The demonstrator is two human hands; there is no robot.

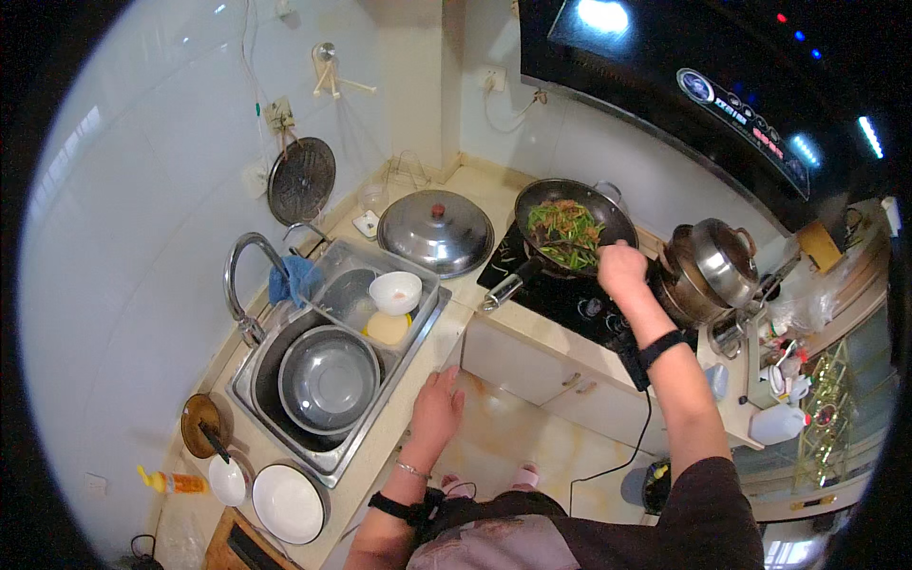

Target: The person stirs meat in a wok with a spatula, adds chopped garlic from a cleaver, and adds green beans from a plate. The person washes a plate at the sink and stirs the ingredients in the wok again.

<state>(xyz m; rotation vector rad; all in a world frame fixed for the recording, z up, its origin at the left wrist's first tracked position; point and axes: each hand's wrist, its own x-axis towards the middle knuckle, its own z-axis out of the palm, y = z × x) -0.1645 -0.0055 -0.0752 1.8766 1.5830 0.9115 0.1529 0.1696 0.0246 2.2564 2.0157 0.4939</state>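
My right hand [622,268] is closed around the handle of a cooking utensil at the near rim of a dark wok [620,221]. The utensil's working end is partly lost among cut green vegetables and brownish pieces [563,224] in the wok. The wok stands on a black glass cooktop [570,299], its metal-ended handle [506,288] pointing down and left. My left hand [437,407] hangs beside the counter edge near the sink, fingers extended, holding nothing. A domed steel lid with a red knob [436,231] lies on the counter left of the wok.
The steel sink [335,470] holds grey metal bowls [330,380]. A clear tray beside its basin holds a white bowl [396,293]. Stacked pots [695,278] stand right of the wok. White bowls [290,503] and a wooden board [235,545] are at lower left; a range hood [641,114] hangs above.
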